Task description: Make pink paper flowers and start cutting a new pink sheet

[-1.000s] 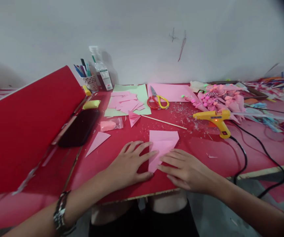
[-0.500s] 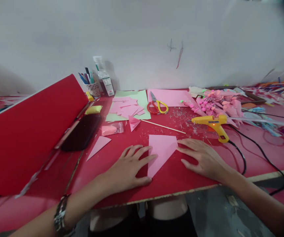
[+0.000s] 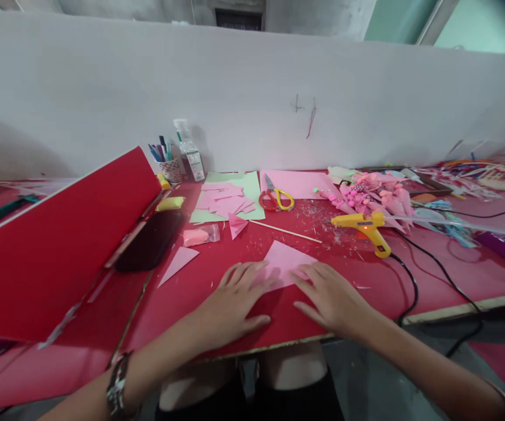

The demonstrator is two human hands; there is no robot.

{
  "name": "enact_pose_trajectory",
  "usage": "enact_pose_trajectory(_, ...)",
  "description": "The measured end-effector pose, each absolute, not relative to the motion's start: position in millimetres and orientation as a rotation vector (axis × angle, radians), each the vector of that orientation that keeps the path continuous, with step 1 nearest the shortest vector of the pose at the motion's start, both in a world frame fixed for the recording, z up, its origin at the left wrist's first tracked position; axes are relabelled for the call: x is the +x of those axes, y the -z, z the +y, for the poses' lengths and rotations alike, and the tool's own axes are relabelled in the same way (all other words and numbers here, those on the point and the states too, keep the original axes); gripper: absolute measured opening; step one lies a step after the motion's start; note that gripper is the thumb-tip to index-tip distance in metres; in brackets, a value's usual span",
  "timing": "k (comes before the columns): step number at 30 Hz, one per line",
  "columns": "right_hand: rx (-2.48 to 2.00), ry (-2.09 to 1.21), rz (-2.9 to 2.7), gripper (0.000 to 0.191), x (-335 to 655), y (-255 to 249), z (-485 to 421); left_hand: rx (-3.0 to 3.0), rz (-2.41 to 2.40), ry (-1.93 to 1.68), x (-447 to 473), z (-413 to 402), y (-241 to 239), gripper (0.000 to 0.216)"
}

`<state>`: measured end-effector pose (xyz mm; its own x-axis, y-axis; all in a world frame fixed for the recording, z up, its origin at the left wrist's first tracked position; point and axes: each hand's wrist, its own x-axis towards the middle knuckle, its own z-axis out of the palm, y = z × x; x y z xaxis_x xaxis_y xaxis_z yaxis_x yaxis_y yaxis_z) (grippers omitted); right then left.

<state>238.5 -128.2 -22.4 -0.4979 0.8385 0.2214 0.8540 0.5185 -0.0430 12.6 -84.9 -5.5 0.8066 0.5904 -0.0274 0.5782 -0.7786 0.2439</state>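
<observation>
A pink paper piece (image 3: 284,262) lies flat on the red tabletop in front of me, one corner pointing away. My left hand (image 3: 239,298) rests on its left edge, fingers spread and thumb apart on the table. On its right side lie the fingertips of my right hand (image 3: 327,295), also spread, palm down. Neither hand grips anything. Left of my left hand is a pink paper triangle (image 3: 177,265). Beyond the hands are a small folded pink paper (image 3: 237,225), a thin wooden stick (image 3: 285,231) and a packet of pink clay-like material (image 3: 200,235).
Scissors (image 3: 276,197) lie by stacked pink cut papers (image 3: 226,199). A yellow glue gun (image 3: 366,227), its light lit and cord trailing, sits right, near a pink craft pile (image 3: 379,193). A phone (image 3: 149,242) and a leaning red board (image 3: 59,251) are left. A bottle (image 3: 190,153) stands behind.
The pink paper has turned, so a corner now points away from me. My right hand has moved inward, nearer my left. The camera view has tilted up a little.
</observation>
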Motion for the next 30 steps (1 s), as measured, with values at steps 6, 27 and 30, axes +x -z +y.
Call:
enact_pose_trajectory(6, -1.312, -0.438, -2.544, 0.043, 217, 9, -139, 2.740, 0.888, -0.060, 21, -104, 15, 0.064)
enact_pose_trajectory(27, -1.221, -0.341, -2.623, 0.059, 235, 11, -143, 2.843, 0.899, -0.067, 15, -109, 9, 0.036)
enact_pose_trajectory(30, -1.196, -0.507, -2.617, 0.051, 237, 10, -141, 2.837, 0.806, -0.118, 8, -106, 10, 0.035)
